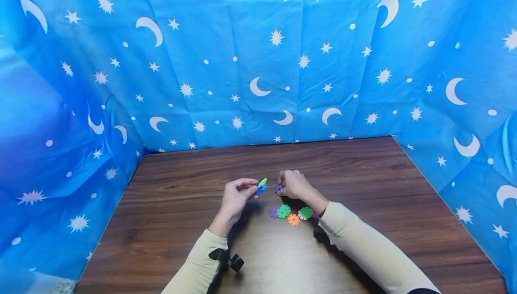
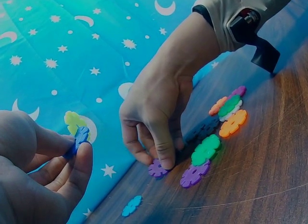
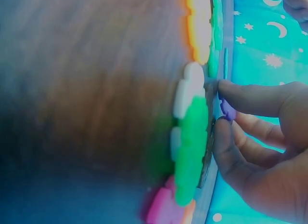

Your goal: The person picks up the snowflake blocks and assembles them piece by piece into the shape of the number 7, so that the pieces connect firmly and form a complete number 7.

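My left hand [image 1: 235,197] pinches a dark blue notched disc [image 2: 82,137] between thumb and fingers. A yellow-green notched disc [image 2: 73,121] stands joined to it at an angle. The fingertips of my right hand [image 1: 296,185] pinch a purple notched disc [image 2: 157,168], low at the tabletop; whether it still touches the wood I cannot tell. Nearer my body lie another purple disc [image 1: 273,213], a green disc [image 1: 284,211] overlapping it, and an orange disc [image 1: 293,220]. Under the right forearm, a second green disc [image 1: 305,213] partly covers a white one [image 3: 193,77].
A light blue disc [image 2: 131,205] lies on the table beyond the hands. A magenta disc [image 2: 238,91] and another orange disc [image 2: 218,106] sit by the green and white pair. Blue star-and-moon cloth [image 1: 258,60] borders the brown wooden table [image 1: 181,173].
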The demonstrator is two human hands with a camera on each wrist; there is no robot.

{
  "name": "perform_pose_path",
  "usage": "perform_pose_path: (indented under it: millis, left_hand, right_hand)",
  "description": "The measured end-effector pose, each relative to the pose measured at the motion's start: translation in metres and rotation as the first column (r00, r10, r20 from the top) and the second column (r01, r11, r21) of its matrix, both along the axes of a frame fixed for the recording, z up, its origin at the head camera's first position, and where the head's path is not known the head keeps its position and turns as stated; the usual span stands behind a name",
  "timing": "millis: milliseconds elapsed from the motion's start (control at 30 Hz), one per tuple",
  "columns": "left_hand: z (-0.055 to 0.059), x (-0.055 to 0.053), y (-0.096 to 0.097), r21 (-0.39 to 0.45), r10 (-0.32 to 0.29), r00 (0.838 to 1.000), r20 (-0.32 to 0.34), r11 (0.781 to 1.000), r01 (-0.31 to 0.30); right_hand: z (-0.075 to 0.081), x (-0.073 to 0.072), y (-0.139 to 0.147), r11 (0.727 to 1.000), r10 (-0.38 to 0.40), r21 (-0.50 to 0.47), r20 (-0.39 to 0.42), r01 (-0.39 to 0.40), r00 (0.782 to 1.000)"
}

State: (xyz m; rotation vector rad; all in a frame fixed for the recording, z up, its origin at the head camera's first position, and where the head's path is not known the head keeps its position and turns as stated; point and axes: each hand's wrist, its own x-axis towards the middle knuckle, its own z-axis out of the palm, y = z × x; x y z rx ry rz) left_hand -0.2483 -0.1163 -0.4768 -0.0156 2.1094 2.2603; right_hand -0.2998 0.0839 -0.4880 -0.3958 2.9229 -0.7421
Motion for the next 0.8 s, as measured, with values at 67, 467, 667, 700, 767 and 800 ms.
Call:
perform_pose_path:
  millis: [67,467,667,700,767,800]
  left_hand:
    - [0.0001,0.0005,-0.0001,0.001,0.003,1.000,0.000,1.000,-0.003]
    - [0.0010,0.0018,-0.0009,0.032,0.011,1.000,0.011,0.999,-0.011]
    - [-0.0003,0.0017,-0.0006,0.029,0.014,1.000,0.009,0.999,-0.014]
    - [-0.0004,0.0020,-0.0005,0.030,0.014,1.000,0.010,0.999,-0.014]
    - [-0.0008,0.0023,-0.0004,0.031,0.013,1.000,0.011,0.999,-0.013]
    - [-0.0008,0.0026,-0.0004,0.032,0.013,1.000,0.012,0.999,-0.013]
  right_hand:
    - [0.0000,0.0005,-0.0004,1.000,0.000,-0.012,-0.022,0.000,1.000]
    - [0.0016,0.0081,0.0000,0.995,0.050,-0.075,-0.117,-0.059,0.992]
    - [0.0013,0.0100,0.0042,0.984,0.092,-0.141,-0.141,-0.112,0.986]
    - [0.0014,0.0099,0.0051,0.981,0.097,-0.151,-0.148,-0.120,0.984]
    - [0.0018,0.0094,0.0070,0.976,0.104,-0.172,-0.158,-0.131,0.982]
    - [0.0024,0.0090,0.0078,0.974,0.107,-0.180,-0.159,-0.136,0.981]
